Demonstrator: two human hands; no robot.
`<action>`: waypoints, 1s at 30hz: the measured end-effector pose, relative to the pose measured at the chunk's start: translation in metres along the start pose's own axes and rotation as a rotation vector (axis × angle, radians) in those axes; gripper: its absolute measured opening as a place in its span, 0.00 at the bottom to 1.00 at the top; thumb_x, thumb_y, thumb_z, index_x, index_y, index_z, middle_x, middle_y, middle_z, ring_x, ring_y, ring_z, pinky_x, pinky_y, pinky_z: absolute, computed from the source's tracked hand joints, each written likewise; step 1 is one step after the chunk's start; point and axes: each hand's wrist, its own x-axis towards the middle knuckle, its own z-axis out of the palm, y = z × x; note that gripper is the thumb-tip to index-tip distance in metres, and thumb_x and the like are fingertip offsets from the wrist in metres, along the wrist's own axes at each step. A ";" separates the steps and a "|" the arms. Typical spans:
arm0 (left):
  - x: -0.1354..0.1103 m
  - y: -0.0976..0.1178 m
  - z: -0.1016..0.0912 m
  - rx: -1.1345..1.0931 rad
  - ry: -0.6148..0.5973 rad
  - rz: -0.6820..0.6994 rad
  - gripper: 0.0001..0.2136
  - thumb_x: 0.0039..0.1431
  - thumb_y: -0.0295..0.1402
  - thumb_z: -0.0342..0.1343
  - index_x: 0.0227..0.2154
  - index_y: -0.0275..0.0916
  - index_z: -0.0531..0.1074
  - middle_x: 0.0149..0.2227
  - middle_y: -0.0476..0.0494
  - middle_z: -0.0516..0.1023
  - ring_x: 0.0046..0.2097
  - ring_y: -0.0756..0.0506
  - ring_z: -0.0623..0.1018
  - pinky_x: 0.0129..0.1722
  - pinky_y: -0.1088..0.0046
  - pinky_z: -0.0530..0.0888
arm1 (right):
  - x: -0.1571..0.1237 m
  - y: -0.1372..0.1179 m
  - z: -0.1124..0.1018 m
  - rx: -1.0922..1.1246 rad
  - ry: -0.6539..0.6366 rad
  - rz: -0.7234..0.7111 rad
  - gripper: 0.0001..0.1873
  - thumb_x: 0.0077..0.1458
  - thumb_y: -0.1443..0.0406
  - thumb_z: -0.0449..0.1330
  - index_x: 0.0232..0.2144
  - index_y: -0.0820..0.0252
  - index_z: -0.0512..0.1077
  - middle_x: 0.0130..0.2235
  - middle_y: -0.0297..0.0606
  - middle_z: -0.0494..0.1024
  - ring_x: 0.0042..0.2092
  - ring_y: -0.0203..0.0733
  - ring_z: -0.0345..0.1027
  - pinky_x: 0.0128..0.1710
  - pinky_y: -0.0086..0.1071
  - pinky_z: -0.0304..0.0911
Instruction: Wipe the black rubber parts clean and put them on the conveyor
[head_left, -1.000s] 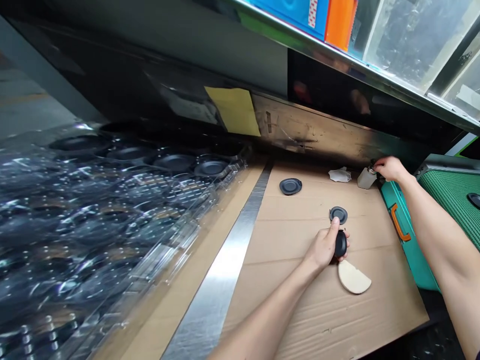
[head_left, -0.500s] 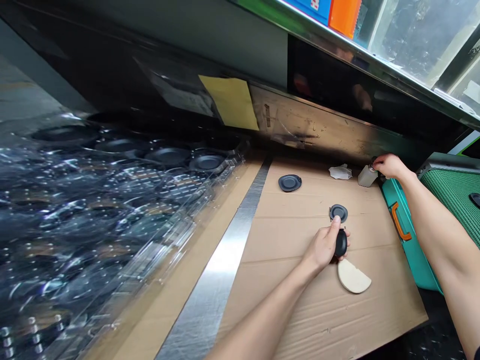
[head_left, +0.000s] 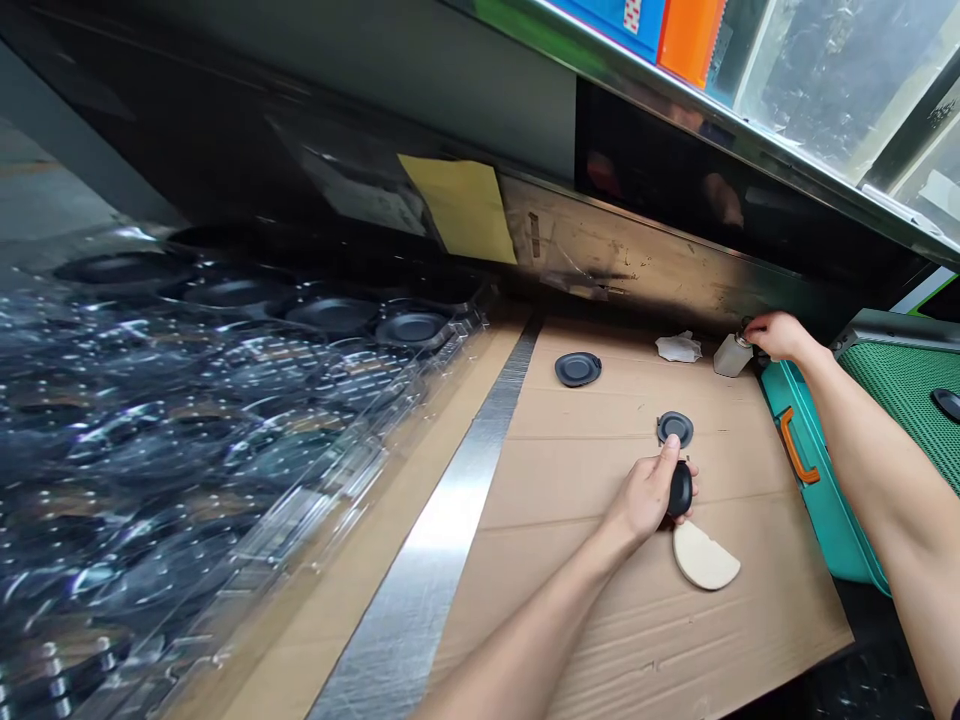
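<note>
- Centrally, the left hand (head_left: 645, 495) held a black disc (head_left: 680, 489) in a closed grip over the cardboard sheet (head_left: 592, 450).
- Rightward, the right hand (head_left: 780, 336) held a plastic bottle (head_left: 731, 357) by its cap in a narrow grip.

Over the cardboard sheet (head_left: 600, 600), a path runs far and right from the left hand (head_left: 645, 495) toward the right hand (head_left: 780, 336). A black rubber disc (head_left: 675, 429) blocks it just ahead; clear plastic trays (head_left: 225, 440) wall the left.
</note>
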 end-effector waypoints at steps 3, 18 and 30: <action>-0.002 0.002 0.000 0.010 0.001 -0.004 0.38 0.51 0.71 0.50 0.32 0.32 0.73 0.25 0.42 0.76 0.20 0.48 0.75 0.18 0.74 0.68 | 0.001 0.000 0.005 0.000 0.001 0.001 0.14 0.59 0.65 0.59 0.44 0.56 0.83 0.42 0.38 0.84 0.42 0.43 0.76 0.40 0.29 0.67; -0.002 0.002 0.000 0.019 0.003 0.007 0.37 0.52 0.70 0.50 0.32 0.33 0.73 0.25 0.43 0.76 0.19 0.49 0.74 0.18 0.74 0.68 | -0.001 0.009 0.009 0.005 0.046 -0.036 0.15 0.60 0.65 0.58 0.44 0.55 0.83 0.46 0.37 0.84 0.47 0.45 0.77 0.46 0.30 0.69; -0.001 0.001 0.000 0.007 -0.004 0.005 0.37 0.51 0.70 0.51 0.32 0.33 0.73 0.25 0.43 0.76 0.20 0.48 0.75 0.18 0.74 0.68 | -0.007 0.017 0.001 0.062 0.092 -0.051 0.18 0.63 0.65 0.55 0.50 0.56 0.81 0.50 0.38 0.83 0.52 0.46 0.76 0.54 0.33 0.68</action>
